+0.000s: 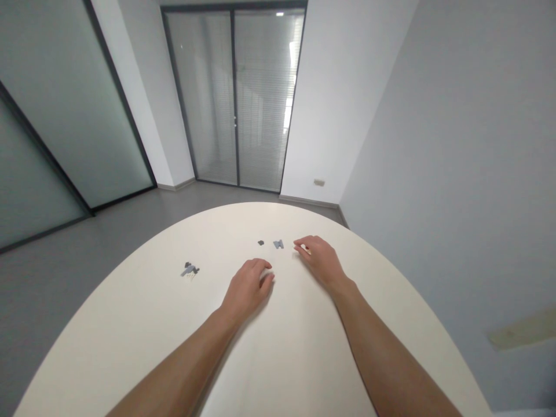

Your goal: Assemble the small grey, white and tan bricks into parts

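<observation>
My left hand (251,286) is over the middle of the round white table, its fingers curved and the thumb apart from them. It appears to hold nothing. Farther right, my right hand (320,259) has thumb and forefinger brought close together in a pinch; whatever may be between the tips is too small to make out. Just left of those fingertips lies a small blue-grey flat piece (278,244) with notched edges. A smaller dark grey piece (261,242) lies beside it, beyond my left hand.
On the left of the white table (143,324) sits a small cluster of grey and dark pieces (190,269), with thin pale bits near it. Behind the table are a glass door (237,98) with blinds and white walls; a grey wall (469,174) stands on the right.
</observation>
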Demonstrator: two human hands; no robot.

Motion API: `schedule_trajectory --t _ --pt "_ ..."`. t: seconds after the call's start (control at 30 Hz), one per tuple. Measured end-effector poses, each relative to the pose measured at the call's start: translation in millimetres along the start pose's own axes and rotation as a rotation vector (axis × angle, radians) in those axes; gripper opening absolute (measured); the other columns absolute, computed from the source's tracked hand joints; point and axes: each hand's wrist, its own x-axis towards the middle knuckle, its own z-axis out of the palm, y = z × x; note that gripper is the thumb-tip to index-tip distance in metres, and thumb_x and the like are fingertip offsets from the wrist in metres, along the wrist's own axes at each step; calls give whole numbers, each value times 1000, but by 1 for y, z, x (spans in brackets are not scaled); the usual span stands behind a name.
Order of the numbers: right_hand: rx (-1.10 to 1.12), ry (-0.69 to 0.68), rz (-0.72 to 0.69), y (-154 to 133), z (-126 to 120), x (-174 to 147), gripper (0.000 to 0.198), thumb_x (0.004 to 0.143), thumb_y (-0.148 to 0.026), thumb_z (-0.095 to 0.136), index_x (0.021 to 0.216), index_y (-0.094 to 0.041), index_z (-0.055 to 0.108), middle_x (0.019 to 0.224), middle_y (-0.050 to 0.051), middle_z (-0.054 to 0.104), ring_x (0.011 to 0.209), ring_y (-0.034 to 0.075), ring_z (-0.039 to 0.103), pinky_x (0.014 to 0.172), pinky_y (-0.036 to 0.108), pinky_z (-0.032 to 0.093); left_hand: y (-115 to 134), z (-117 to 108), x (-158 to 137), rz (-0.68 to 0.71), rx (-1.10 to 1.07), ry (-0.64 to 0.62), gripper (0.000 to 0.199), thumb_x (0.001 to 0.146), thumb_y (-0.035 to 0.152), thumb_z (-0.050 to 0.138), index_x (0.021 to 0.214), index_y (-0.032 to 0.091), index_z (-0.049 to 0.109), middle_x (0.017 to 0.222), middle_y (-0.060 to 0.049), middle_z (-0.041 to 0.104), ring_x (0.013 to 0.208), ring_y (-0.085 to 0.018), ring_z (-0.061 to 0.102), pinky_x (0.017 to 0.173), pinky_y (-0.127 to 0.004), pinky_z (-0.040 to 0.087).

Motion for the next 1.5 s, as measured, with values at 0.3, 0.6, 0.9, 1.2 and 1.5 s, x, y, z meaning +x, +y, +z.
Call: schedule_trajectory --t 0.3,0.6,0.9,1.2,1.5 --pt "-49 -21 -16 13 5 -14 17 96 -31 58 102 -23 73 106 4 74 101 21 64 89 33 48 0 -1 -1 -8 -1 -16 18 91 25 54 107 20 61 112 -7 67 109 -23 59 96 -39 46" --pt "-78 -42 -17 12 9 -12 16 96 -29 60 101 -22 74 104 5 73 99 21 63 88 32 48 -1 -1 -1 -13 -6 -27 18 92 25 53 109 20 60 113 -8 67 110 -23 58 96 -39 45" --pt "-69 -60 -16 13 10 -10 17 96 -29 59 102 -23 74 102 6 73 100 22 61 89 34 49 1 -2 -2 -5 -11 -15 19 92 24 53 109 20 60 112 -8 67 109 -23 59 96 -39 46" --pt "-54 -67 -20 16 12 -8 19 96 -28 57 103 -23 74 104 6 72 100 22 60 90 34 48 -1 -1 -1 -7 -3 -16 20 92 25 53 109 20 61 113 -8 67 110 -23 59 96 -39 46" --pt "-132 -60 -48 4 8 -7 23 95 -30 57 111 -25 73 115 8 69 107 25 54 94 39 44 -1 -1 -2 6 -1 -12 20 92 25 53 109 20 60 114 -8 67 110 -24 59 97 -39 46"
